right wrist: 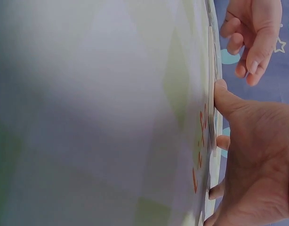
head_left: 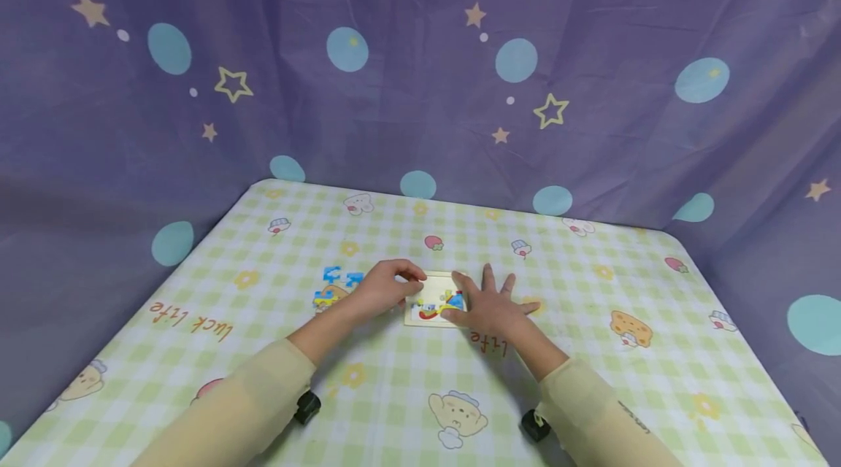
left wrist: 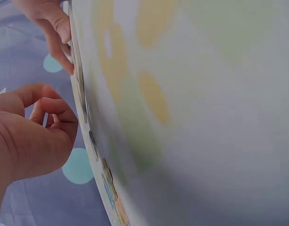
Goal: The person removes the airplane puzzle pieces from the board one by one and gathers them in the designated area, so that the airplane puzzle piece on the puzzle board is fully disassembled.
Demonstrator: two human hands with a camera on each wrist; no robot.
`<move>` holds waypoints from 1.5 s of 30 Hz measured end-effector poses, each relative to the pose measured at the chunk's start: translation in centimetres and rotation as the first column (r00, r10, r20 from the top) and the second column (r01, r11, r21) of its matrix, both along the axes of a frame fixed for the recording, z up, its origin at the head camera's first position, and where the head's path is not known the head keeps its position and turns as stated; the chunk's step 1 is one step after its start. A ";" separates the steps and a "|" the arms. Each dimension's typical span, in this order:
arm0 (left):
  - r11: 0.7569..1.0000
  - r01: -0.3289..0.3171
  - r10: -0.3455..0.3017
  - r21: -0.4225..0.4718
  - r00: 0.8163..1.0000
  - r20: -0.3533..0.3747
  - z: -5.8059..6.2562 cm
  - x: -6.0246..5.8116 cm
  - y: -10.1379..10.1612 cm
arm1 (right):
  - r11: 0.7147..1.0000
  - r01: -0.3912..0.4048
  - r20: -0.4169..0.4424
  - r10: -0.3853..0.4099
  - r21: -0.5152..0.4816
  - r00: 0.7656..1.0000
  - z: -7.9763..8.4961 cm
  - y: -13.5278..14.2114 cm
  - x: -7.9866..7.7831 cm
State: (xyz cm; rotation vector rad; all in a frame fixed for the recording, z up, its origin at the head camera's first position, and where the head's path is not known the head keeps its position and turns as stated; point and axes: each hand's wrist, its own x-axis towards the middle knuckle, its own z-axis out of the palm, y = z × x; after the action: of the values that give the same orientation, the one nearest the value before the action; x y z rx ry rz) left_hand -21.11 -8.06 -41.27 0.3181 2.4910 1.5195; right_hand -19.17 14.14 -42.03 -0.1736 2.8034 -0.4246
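A shallow puzzle tray [head_left: 436, 324] with a pale rim lies on the table. Several colourful jigsaw pieces [head_left: 430, 310] sit in its lower part, while its upper part shows bare board. My left hand [head_left: 388, 284] hovers at the tray's left side, fingers loosely bent; no piece shows between thumb and fingers in the left wrist view. My right hand [head_left: 494, 310] is spread at the tray's right side. Its thumb [right wrist: 224, 98] touches the near rim, and the index finger reaches the far right corner. The right hand covers part of the tray's right side.
Several loose blue and yellow puzzle pieces [head_left: 333, 275] lie left of the tray, by my left forearm. A green-and-white checked cloth [head_left: 565, 408] with printed figures covers the table. Purple curtain [head_left: 420, 124] hangs behind the far edge.
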 end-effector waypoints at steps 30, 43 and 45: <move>0.997 0.061 -0.062 -0.036 0.998 -0.023 -1.1 -0.5 4.4 | 1.000 -0.012 -0.002 0.012 0.017 1.000 -0.2 0.1 -0.2; 0.987 0.042 -0.048 -0.158 0.998 -0.038 -1.1 -0.2 4.7 | 1.000 -0.022 -0.002 0.022 0.011 1.000 -0.2 0.1 -0.2; 0.984 0.045 -0.055 -0.175 0.997 -0.050 -1.1 -0.2 4.8 | 1.000 -0.024 0.001 0.024 0.013 1.000 -0.2 0.1 -0.2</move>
State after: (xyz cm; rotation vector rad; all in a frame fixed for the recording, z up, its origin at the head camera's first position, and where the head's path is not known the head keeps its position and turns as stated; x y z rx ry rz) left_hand -21.35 -3.29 -42.37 0.3945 2.6141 1.2806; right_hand -19.32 14.19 -42.19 -0.2037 2.7998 -0.4003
